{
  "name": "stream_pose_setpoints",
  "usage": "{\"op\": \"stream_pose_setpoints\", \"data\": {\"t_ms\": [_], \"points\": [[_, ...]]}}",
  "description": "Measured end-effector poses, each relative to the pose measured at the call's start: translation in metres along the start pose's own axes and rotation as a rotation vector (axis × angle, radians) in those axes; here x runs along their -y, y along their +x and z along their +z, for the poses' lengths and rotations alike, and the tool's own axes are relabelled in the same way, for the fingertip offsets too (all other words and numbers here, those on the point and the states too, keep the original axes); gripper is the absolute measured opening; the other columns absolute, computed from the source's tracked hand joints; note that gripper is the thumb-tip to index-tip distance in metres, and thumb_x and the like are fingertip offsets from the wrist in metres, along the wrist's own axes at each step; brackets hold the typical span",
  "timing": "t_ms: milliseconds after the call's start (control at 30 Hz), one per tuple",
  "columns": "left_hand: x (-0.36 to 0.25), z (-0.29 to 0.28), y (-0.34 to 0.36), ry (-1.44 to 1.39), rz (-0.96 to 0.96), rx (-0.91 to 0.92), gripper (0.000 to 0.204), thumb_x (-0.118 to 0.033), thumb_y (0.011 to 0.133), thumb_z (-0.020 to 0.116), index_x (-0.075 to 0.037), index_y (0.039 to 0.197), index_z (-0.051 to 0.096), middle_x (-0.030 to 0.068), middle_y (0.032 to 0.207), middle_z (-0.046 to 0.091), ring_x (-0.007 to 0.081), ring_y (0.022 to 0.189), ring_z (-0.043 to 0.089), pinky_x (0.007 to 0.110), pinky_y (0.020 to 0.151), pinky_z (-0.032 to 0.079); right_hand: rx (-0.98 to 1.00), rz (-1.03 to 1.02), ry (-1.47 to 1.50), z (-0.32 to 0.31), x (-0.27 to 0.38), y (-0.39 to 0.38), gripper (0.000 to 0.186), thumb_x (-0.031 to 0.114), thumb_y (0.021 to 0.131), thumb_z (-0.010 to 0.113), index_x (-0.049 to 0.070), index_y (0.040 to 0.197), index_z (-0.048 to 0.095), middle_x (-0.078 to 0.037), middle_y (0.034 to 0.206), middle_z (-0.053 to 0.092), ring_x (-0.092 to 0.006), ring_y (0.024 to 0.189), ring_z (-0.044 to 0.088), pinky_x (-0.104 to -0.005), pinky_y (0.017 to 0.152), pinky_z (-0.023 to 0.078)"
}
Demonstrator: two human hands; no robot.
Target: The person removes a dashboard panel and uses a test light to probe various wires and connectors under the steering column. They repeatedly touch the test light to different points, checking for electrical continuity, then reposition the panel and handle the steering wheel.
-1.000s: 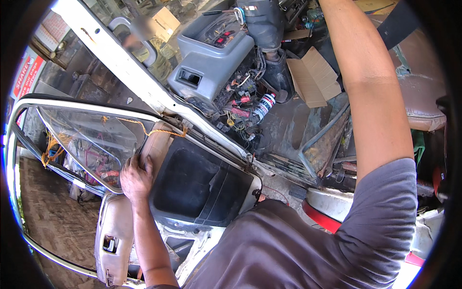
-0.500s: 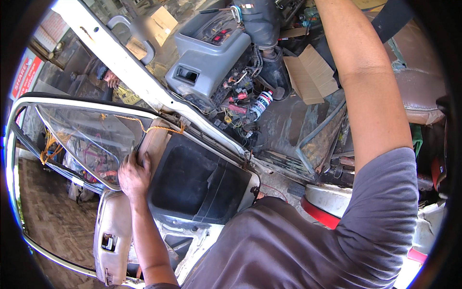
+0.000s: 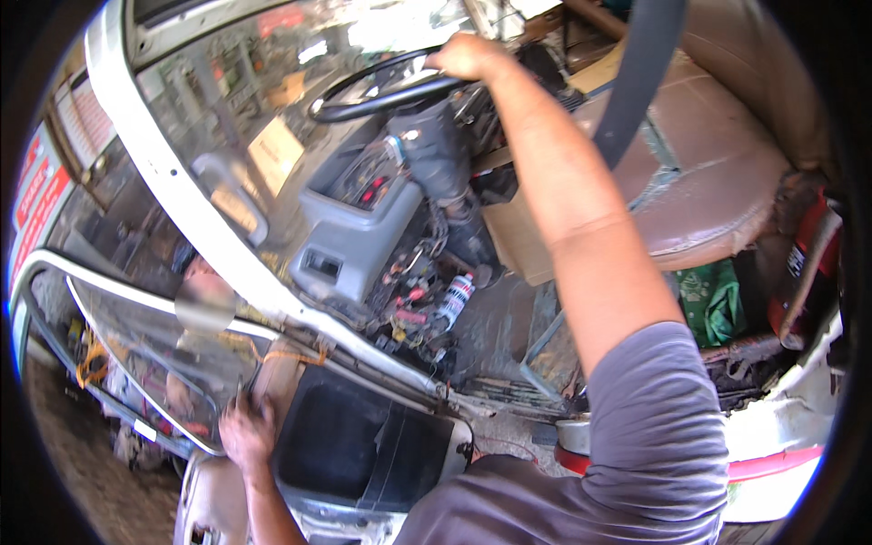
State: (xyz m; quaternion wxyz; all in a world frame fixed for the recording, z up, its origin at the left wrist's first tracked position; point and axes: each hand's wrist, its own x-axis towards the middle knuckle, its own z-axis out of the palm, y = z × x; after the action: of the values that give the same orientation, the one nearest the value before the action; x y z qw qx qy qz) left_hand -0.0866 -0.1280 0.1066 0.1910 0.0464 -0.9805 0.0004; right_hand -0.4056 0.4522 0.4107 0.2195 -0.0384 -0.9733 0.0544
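Note:
My right hand (image 3: 465, 58) reaches up across the cab, its fingers wrapped around the rim of a black steering wheel (image 3: 363, 111). At the lower left, my left hand (image 3: 247, 434) is curled over the upper edge of the open vehicle door (image 3: 289, 400), beside the tilted window glass (image 3: 136, 336). The fingertips on the far side are partly hidden. A black inner panel (image 3: 350, 436) covers much of the door. Orange cord (image 3: 304, 356) is tied along the door's top edge.
Another person's head (image 3: 204, 292) is beyond the door glass. Loose wiring and a white can (image 3: 456, 300) lie below the grey dashboard housing (image 3: 350, 241). Cardboard (image 3: 518, 238) rests on the floor. A brown seat (image 3: 704, 173), hanging black strap (image 3: 640, 82) and green bag (image 3: 710, 304) are at right.
My view has tilted up, bringing the steering wheel and windscreen into sight. My right hand, out of frame before, now shows on the wheel. The left hand stays on the door; another person's head appears beyond it.

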Motion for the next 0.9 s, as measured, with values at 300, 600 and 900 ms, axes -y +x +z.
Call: {"op": "stream_pose_setpoints", "data": {"t_ms": [300,600,900], "points": [[-0.004,-0.006,-0.002,-0.051,0.084,-0.144,0.039,-0.042,0.100,0.074,-0.004,0.100,0.077,0.0233,0.100,0.078,0.0463,0.094,0.075,0.057,0.088,0.058,0.059,0.074,0.035,-0.002,0.000,0.003,0.072,0.066,0.091,0.074,0.013,0.139,0.080,-0.019,0.150,0.073,-0.0387,0.139,0.070,-0.0492,0.119,0.053],[-0.005,-0.013,0.000,-0.090,0.008,-0.047,0.042,-0.046,0.098,0.076,-0.004,0.106,0.079,0.0220,0.103,0.079,0.0437,0.096,0.076,0.054,0.091,0.059,0.069,-0.015,0.001,-0.003,-0.002,0.004,0.064,0.058,0.097,0.066,0.006,0.130,0.083,-0.025,0.136,0.078,-0.0406,0.124,0.076,-0.0500,0.112,0.056],[-0.001,-0.012,0.001,-0.100,-0.017,0.015,0.044,-0.046,0.097,0.077,-0.004,0.110,0.080,0.0218,0.111,0.079,0.0419,0.104,0.076,0.052,0.097,0.058,0.060,-0.002,-0.011,-0.006,0.001,-0.002,0.060,0.059,0.101,0.068,0.009,0.128,0.085,-0.021,0.134,0.080,-0.0372,0.123,0.077,-0.0522,0.111,0.055]]}}
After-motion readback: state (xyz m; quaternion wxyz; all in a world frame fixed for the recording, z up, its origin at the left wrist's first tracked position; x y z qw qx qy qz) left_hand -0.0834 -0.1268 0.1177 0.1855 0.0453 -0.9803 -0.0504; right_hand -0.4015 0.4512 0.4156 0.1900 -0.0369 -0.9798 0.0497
